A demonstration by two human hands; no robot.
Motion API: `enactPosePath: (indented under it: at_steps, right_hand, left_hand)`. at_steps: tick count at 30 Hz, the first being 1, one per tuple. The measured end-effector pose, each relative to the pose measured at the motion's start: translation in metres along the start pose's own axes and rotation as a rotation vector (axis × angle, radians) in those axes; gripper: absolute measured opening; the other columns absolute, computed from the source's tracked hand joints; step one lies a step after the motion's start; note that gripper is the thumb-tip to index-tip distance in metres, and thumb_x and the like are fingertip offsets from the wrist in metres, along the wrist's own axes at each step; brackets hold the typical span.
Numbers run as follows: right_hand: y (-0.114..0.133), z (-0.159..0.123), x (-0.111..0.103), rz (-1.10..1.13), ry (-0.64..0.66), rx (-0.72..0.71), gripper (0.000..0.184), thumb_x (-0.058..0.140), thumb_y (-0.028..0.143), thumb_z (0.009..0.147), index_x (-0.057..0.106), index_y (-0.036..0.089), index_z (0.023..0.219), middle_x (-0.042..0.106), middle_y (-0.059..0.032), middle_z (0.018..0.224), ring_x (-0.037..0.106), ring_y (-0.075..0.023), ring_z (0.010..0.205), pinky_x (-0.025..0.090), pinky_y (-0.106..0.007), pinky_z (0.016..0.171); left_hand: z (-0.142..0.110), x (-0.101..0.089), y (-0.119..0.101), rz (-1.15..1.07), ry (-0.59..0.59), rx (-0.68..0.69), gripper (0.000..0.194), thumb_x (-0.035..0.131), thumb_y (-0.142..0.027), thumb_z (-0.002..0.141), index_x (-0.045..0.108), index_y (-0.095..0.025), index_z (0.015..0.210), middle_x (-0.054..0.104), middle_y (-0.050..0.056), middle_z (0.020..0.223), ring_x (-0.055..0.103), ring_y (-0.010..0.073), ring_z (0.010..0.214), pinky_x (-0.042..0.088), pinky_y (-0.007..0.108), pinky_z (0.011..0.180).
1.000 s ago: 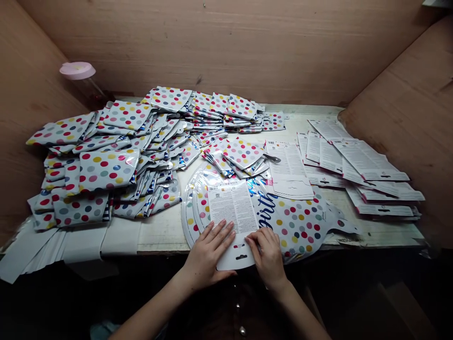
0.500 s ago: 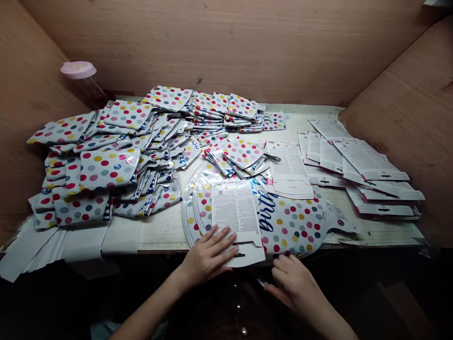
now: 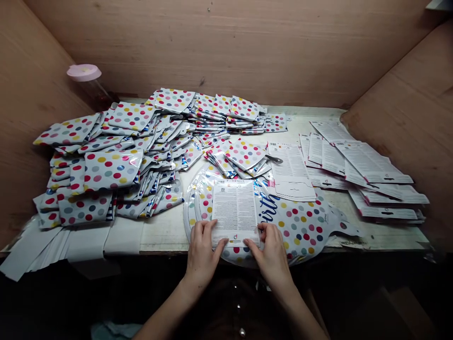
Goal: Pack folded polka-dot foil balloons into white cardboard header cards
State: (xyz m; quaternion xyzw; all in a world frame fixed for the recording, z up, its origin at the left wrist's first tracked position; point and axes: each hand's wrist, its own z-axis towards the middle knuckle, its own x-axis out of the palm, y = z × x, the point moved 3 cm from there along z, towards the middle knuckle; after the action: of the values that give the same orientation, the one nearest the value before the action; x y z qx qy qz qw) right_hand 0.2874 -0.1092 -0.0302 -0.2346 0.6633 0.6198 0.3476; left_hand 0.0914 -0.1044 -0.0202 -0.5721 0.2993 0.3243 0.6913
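Observation:
A white printed card packet [image 3: 235, 208] lies on flat foil balloons [image 3: 300, 224] with coloured dots and blue "birthday" lettering. My left hand [image 3: 204, 248] grips its lower left corner, thumb on the front edge and fingers along the side. At the lower right corner, my right hand [image 3: 272, 250] holds it the same way. A small logo shows at the packet's near edge, between my thumbs. Just beyond lie folded dotted foil balloons [image 3: 244, 153]. Another printed packet [image 3: 292, 170] rests to the right, its pale flap toward me.
Piles of folded dotted balloons [image 3: 111, 170] cover the left and back of the table. Stacked printed packets [image 3: 371, 163] stand at the right. White paper strips [image 3: 85, 241] overhang the front left edge. A pink-lidded bottle [image 3: 84, 72] is in the back left corner, and wooden panels [image 3: 226, 52] enclose the table.
My right hand has come up from below the table edge onto the packet. My left hand has shifted to its left corner. The packet's flap with the hanging slot is no longer visible.

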Motion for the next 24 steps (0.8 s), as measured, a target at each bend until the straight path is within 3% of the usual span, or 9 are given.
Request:
enactPosePath:
  at_steps: [5,7,10,12,15,17,19,22,24]
  right_hand:
    - [0.008,-0.005,0.0,-0.018,-0.052,0.109,0.033,0.068,0.048,0.074,0.05,0.022,0.084,0.055,-0.0086,0.092,0.05,-0.0333,0.093,0.043,-0.052,0.081]
    - [0.017,-0.011,0.002,0.245,0.046,0.126,0.029,0.059,0.05,0.083,0.048,0.023,0.081,0.057,-0.006,0.084,0.056,-0.0279,0.083,0.047,-0.044,0.073]
    - [0.017,-0.008,-0.009,0.75,0.16,0.204,0.027,0.047,0.051,0.092,0.045,0.025,0.093,0.059,0.0025,0.062,0.057,-0.0167,0.051,0.043,-0.027,0.048]
    - [-0.007,0.013,-0.042,0.863,-0.029,0.288,0.031,0.056,0.053,0.087,0.042,0.026,0.095,0.056,0.0074,0.05,0.052,-0.0139,0.039,0.037,-0.022,0.039]
    - [-0.075,0.063,-0.134,0.672,-0.573,0.326,0.041,0.074,0.052,0.066,0.048,0.026,0.084,0.058,0.0068,0.054,0.051,-0.012,0.037,0.036,-0.023,0.035]
    - [-0.124,0.099,-0.197,0.597,-0.71,0.346,0.036,0.074,0.05,0.064,0.051,0.027,0.08,0.058,0.0049,0.059,0.048,-0.0104,0.038,0.033,-0.023,0.035]
    - [-0.165,0.125,-0.248,0.496,-0.772,0.39,0.031,0.07,0.05,0.067,0.055,0.027,0.082,0.063,-0.0005,0.066,0.05,-0.0127,0.041,0.033,-0.027,0.037]
    - [-0.191,0.139,-0.283,0.288,-0.816,0.457,0.056,0.071,0.055,0.065,0.057,0.023,0.109,0.068,-0.0185,0.089,0.066,-0.0318,0.071,0.041,-0.044,0.052]
    - [-0.181,0.137,-0.271,0.045,-0.795,0.425,0.075,0.067,0.061,0.069,0.051,0.016,0.126,0.065,-0.0286,0.099,0.063,-0.042,0.091,0.041,-0.054,0.064]
  left_hand:
    - [0.0,-0.001,-0.001,0.119,-0.029,-0.115,0.061,0.067,-0.034,0.081,0.042,-0.014,0.133,0.053,0.012,0.105,0.053,0.0309,0.1,0.05,0.049,0.084]
    - [0.003,-0.005,0.001,0.066,-0.03,-0.145,0.063,0.074,-0.044,0.072,0.05,-0.015,0.122,0.055,0.008,0.094,0.054,0.0305,0.092,0.05,0.047,0.079]
    - [0.017,-0.012,0.001,-0.179,0.042,-0.131,0.031,0.061,-0.051,0.082,0.057,-0.021,0.087,0.054,0.002,0.076,0.055,0.0237,0.075,0.05,0.039,0.071]
    - [0.033,-0.015,-0.002,-0.296,0.06,-0.113,0.03,0.044,-0.046,0.093,0.057,-0.022,0.08,0.057,0.003,0.078,0.057,0.0219,0.078,0.049,0.036,0.074]
    - [0.065,-0.01,-0.009,-0.136,-0.023,-0.142,0.044,0.047,-0.054,0.089,0.056,-0.019,0.114,0.056,0.011,0.112,0.053,0.0294,0.108,0.044,0.044,0.092]
    - [0.085,0.0,-0.013,0.051,-0.005,-0.2,0.076,0.055,-0.066,0.078,0.046,-0.012,0.132,0.049,0.017,0.123,0.047,0.0362,0.116,0.041,0.049,0.097]
    - [0.102,0.01,-0.019,0.179,0.042,-0.207,0.094,0.058,-0.071,0.072,0.041,-0.005,0.137,0.048,0.021,0.125,0.045,0.0401,0.116,0.04,0.05,0.097]
    - [0.124,0.014,-0.027,0.235,0.063,-0.188,0.097,0.059,-0.069,0.072,0.039,-0.003,0.139,0.049,0.024,0.125,0.047,0.0421,0.113,0.041,0.05,0.094]
    - [0.14,0.012,-0.032,0.218,0.022,-0.163,0.095,0.059,-0.068,0.074,0.039,-0.004,0.14,0.048,0.025,0.127,0.047,0.0428,0.115,0.041,0.052,0.094]
